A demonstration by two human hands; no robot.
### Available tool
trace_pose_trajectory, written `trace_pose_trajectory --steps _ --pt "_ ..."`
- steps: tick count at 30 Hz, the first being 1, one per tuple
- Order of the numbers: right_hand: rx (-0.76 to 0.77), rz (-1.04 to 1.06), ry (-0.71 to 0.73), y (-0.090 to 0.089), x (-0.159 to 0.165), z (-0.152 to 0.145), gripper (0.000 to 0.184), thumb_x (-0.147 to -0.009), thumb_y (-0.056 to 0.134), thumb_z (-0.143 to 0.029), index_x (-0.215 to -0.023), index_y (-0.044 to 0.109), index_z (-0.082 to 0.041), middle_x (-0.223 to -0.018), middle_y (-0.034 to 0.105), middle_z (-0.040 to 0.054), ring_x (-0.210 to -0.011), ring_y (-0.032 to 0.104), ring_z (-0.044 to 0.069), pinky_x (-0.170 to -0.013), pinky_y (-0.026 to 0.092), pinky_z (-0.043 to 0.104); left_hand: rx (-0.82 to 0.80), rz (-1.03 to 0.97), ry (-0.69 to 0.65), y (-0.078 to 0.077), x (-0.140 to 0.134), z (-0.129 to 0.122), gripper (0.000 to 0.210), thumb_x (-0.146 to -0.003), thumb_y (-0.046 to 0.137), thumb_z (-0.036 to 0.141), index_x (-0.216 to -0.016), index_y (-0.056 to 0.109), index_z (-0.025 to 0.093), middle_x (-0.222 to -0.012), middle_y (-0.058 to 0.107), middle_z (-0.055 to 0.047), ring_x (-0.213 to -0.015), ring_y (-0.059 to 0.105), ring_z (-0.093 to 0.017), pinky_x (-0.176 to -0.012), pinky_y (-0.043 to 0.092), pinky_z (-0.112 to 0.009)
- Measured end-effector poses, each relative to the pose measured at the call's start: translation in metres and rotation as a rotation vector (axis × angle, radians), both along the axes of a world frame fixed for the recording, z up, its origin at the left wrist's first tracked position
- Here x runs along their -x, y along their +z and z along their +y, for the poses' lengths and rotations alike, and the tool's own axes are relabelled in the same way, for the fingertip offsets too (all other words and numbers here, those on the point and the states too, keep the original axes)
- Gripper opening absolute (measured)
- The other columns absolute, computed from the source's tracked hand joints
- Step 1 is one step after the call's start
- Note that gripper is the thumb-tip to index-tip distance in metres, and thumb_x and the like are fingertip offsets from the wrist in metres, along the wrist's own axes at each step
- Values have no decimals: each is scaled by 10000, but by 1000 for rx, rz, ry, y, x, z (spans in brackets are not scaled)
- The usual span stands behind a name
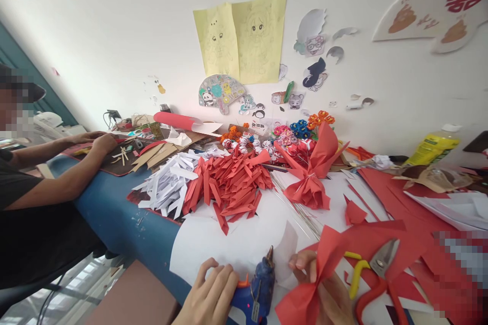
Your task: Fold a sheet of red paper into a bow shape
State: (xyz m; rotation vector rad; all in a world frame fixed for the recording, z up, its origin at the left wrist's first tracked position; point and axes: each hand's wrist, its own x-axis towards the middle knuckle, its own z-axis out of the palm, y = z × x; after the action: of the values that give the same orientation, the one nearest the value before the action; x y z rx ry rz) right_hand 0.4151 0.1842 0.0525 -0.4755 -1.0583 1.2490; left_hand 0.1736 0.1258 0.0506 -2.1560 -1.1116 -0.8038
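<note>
At the lower middle, my left hand [211, 289] is closed round the handle of a blue hot glue gun [263, 282]. Its nozzle points up and away from me, and the orange trigger shows by my fingers. To its right, my right hand [331, 297] pinches a red paper bow [324, 264], gathered in the middle and flared at both ends. Part of that hand is hidden behind the paper. White paper [206, 244] lies beneath the gun. A finished-looking red paper flower [314, 172], tied at its middle, stands farther back.
Folded red strips [229, 183] and white strips [168, 183] are heaped behind the gun. Red-handled shears [381, 269] lie open on red sheets at right, beside a yellow handle [356, 277]. A yellow bottle [434, 144] stands behind. Another person's arms [76, 177] rest at left.
</note>
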Motion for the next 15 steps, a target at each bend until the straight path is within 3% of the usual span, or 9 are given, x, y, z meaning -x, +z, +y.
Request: trace_pose_trajectory --steps 9,15 --pt "33 32 12 0 0 -2 169 -914 617 -362 -874 723 -237 -900 646 70 -905 691 228 -874 604 359 -35 33 9 3 -4 0 387 -1031 280 35 -1110 658 52 -896 750 -101 -855 680 -186 -925 439 -408" --pt "37 47 4 2 2 -2 175 -912 624 -367 -917 741 -237 -904 649 71 -897 691 218 -867 603 326 26 95 29 7 -3 -4 369 -1072 309 162 -1188 644 59 -920 732 -95 -871 673 -173 -875 482 -324"
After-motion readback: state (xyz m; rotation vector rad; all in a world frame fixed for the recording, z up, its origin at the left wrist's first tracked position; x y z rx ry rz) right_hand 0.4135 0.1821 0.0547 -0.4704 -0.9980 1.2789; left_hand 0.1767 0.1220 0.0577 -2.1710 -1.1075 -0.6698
